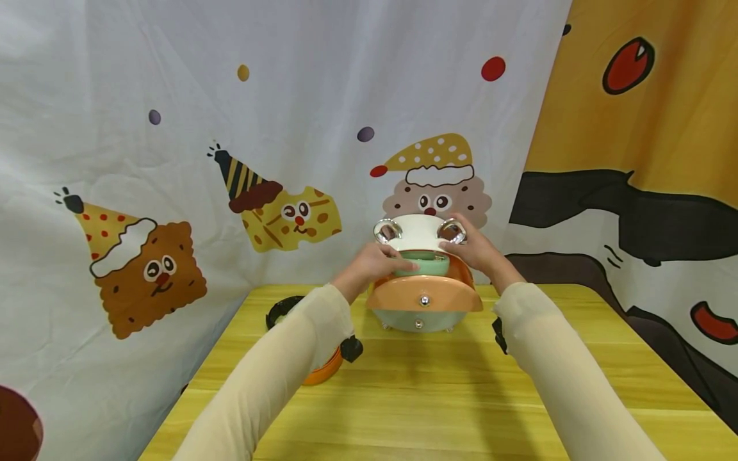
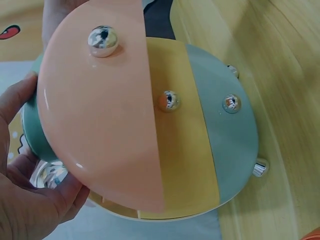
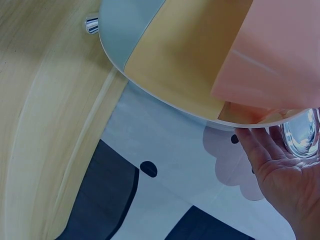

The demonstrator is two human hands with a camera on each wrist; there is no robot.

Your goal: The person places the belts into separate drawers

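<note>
A rounded drawer box (image 1: 418,234) stands at the back of the table, white on top with silver ring handles (image 1: 388,232) at both sides. Its peach top drawer (image 2: 95,110) is pulled out; the yellow drawer (image 2: 180,135) and grey-green drawer (image 2: 225,130), each with a silver knob, sit below. A green round container (image 1: 426,264) shows above the peach front. My left hand (image 1: 377,262) pinches this container at its left side, fingers beside the drawer's edge. My right hand (image 1: 474,246) grips the box's upper right side by the ring, its fingers (image 3: 267,147) reaching behind the rim.
Left of the box, partly hidden by my left forearm, are a black round item (image 1: 282,312) and an orange round item (image 1: 325,368). A printed cloth (image 1: 323,83) hangs right behind the wooden table (image 1: 415,397). A dark red rounded thing (image 1: 18,422) shows at lower left.
</note>
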